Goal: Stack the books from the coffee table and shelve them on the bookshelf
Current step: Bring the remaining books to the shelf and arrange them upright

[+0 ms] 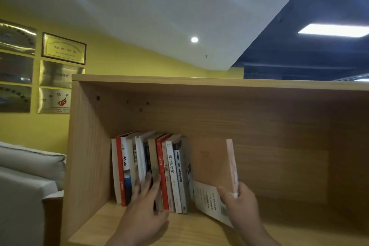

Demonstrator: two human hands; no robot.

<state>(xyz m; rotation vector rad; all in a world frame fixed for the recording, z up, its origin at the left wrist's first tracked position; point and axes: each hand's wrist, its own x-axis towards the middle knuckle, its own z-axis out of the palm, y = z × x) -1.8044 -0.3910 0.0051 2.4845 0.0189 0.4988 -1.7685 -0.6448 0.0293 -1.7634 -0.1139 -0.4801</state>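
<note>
A row of upright books (151, 170) stands at the left of a wooden bookshelf compartment (259, 126). My left hand (144, 205) lies flat against their spines, fingers spread, gripping none of them. My right hand (240, 203) grips the lower edge of a tan-covered book (211, 162), which stands upright a little right of the row. A white book (211, 201) leans tilted between the row and the tan-covered one, its barcode showing.
The shelf board (199, 231) extends right with open room. A grey sofa (26, 181) sits left of the bookshelf. Framed plaques (63, 48) hang on the yellow wall above it.
</note>
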